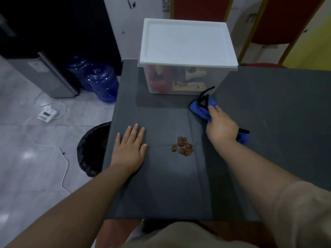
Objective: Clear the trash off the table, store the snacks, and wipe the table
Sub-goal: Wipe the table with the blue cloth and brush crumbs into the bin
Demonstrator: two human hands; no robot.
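A clear plastic storage box (182,81) with a white lid (186,42) closed on top stands at the back of the dark grey table (268,108); colourful snack packs show through its wall. A small pile of brown crumbs (183,146) lies mid-table. My right hand (221,126) presses a blue cloth (198,109) with black trim onto the table, right of the crumbs and just in front of the box. My left hand (131,149) lies flat, fingers spread, on the table left of the crumbs, holding nothing.
A black-lined trash bin (91,151) stands on the floor by the table's left edge. Blue water jugs (100,81), a dispenser (52,76), a white power strip (47,114) and cables are on the floor to the left. Red and yellow panels stand behind the table.
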